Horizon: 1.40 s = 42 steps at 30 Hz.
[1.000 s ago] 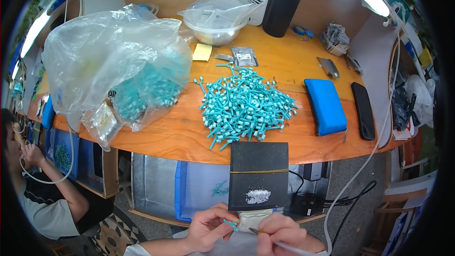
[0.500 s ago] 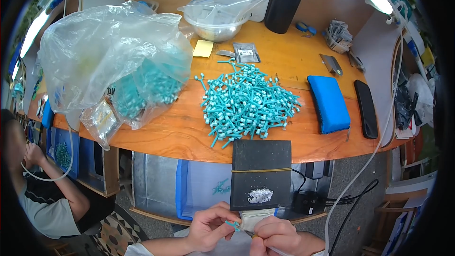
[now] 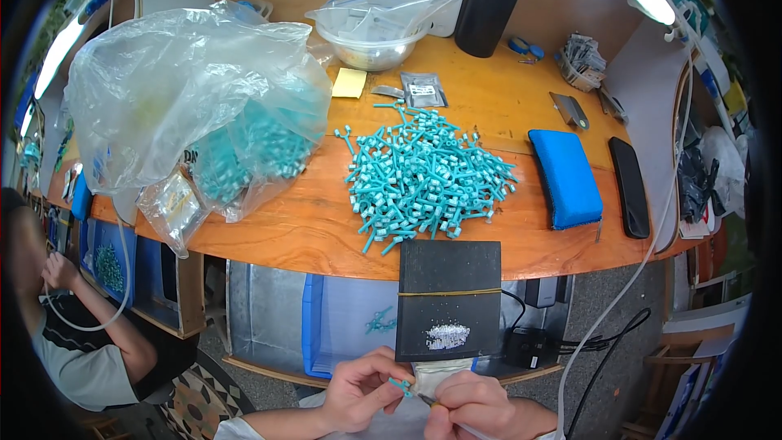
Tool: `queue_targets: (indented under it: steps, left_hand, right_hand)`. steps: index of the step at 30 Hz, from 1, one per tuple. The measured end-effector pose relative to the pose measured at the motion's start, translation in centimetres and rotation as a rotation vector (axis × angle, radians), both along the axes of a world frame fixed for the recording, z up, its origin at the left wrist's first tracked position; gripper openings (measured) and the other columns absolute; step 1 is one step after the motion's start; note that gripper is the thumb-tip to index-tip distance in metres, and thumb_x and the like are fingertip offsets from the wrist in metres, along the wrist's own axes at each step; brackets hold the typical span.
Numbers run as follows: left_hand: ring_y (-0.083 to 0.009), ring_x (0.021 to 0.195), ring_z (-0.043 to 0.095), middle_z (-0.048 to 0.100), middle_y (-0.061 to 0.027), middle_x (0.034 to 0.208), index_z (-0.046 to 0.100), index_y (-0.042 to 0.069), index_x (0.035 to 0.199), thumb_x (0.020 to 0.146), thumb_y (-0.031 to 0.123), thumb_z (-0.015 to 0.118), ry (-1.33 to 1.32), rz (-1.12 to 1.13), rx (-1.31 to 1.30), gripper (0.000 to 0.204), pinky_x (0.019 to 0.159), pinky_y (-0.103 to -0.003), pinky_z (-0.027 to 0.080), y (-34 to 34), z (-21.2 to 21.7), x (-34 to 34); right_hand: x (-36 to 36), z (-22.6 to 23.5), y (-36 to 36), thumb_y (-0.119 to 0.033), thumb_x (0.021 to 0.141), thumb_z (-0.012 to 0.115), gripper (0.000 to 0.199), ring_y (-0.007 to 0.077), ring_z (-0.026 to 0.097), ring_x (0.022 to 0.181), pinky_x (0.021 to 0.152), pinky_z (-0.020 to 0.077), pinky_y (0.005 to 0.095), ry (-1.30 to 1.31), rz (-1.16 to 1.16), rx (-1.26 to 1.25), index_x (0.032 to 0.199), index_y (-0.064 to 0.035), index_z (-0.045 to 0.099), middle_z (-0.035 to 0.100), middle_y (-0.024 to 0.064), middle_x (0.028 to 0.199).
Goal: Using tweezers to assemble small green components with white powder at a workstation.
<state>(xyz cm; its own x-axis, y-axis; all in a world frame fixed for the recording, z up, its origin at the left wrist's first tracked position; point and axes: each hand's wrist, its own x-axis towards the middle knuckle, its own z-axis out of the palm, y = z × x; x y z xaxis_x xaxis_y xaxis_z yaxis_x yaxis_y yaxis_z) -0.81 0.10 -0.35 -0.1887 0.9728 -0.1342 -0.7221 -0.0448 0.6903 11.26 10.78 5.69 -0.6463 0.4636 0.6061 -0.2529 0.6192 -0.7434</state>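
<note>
One teal part point(image 3: 399, 384) pinched in left hand point(image 3: 362, 391) fingers, low by black pad point(image 3: 448, 300); thin tool point(image 3: 429, 400) gripped in right hand point(image 3: 468, 406). Most left, seemingly: heap point(image 3: 423, 179) on surface point(image 3: 326, 228), more in bag point(image 3: 204, 106).

A heap of small teal plastic parts point(image 3: 425, 173) lies mid-table point(image 3: 309, 232) near the front edge. Left of it sits a large clear plastic bag point(image 3: 187, 106); right, a blue rectangular pad point(image 3: 566, 177), then a black flat phone point(image 3: 630, 186). Behind stands a clear plastic bowl point(image 3: 371, 33). A black square board point(image 3: 449, 300) overhangs the front edge.
</note>
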Motion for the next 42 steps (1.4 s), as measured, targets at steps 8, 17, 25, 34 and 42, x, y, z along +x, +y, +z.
queue_targets:
  steps: [8, 17, 25, 34, 42]
  left_hand:
    - [-0.0114, 0.062, 0.05, 0.048, -0.01, 0.089, 0.057, -0.003, 0.098, 0.085, -0.003, 0.051, 0.011, 0.042, 0.028, 0.014, 0.053, -0.022, 0.041, -0.4, -0.5, -0.1]
    - [-0.014, 0.078, 0.05, 0.054, -0.0124, 0.091, 0.056, -0.001, 0.089, 0.078, -0.006, 0.057, 0.305, 0.237, 0.125, 0.012, 0.065, -0.025, 0.042, -0.1, 0.4, -0.5]
    - [-0.0126, 0.071, 0.046, 0.053, -0.0104, 0.084, 0.055, 0.0, 0.088, 0.079, 0.012, 0.064, 0.403, 0.296, 0.148, 0.018, 0.062, -0.024, 0.037, -0.3, 3.4, 0.0]
    - [-0.0138, 0.071, 0.048, 0.054, -0.0126, 0.087, 0.057, -0.001, 0.083, 0.079, 0.013, 0.064, 0.439, 0.286, 0.144, 0.016, 0.064, -0.024, 0.039, -0.4, 3.8, 0.3]
    - [-0.0164, 0.074, 0.051, 0.055, -0.0149, 0.089, 0.061, -0.001, 0.09, 0.079, 0.017, 0.063, 0.492, 0.22, 0.176, 0.021, 0.067, -0.026, 0.041, -0.2, 3.7, -0.2]
  right_hand:
    - [0.1, 0.0, 0.4, 0.006, 0.076, 0.053, 0.014, 0.0204, 0.047, 0.052, 0.046, 0.0377, 0.031, 0.148, 0.114, -0.257, 0.071, -0.0008, 0.042, 0.049, 0.0114, 0.069]
    - [1.7, 2.2, -0.5, 0.002, 0.082, 0.051, 0.012, 0.0114, 0.039, 0.049, 0.044, 0.0313, 0.0248, -0.176, 0.153, -0.393, 0.093, 0.0041, 0.046, 0.047, 0.0064, 0.063]
    - [0.6, 4.1, -1.6, 0.004, 0.082, 0.054, 0.021, 0.0134, 0.051, 0.056, 0.047, 0.0385, 0.024, -0.377, 0.031, -0.402, 0.103, 0.0064, 0.052, 0.054, 0.0083, 0.071]
    - [1.1, 3.7, -1.1, 0.003, 0.081, 0.055, 0.015, 0.0166, 0.056, 0.062, 0.052, 0.043, 0.0258, -0.356, 0.081, -0.271, 0.095, 0.0044, 0.055, 0.057, 0.0125, 0.079]
    - [1.1, 4.5, -0.7, 0.001, 0.082, 0.054, 0.006, 0.014, 0.057, 0.057, 0.049, 0.0425, 0.0244, -0.359, 0.201, -0.476, 0.086, 0.004, 0.057, 0.06, 0.0108, 0.075]
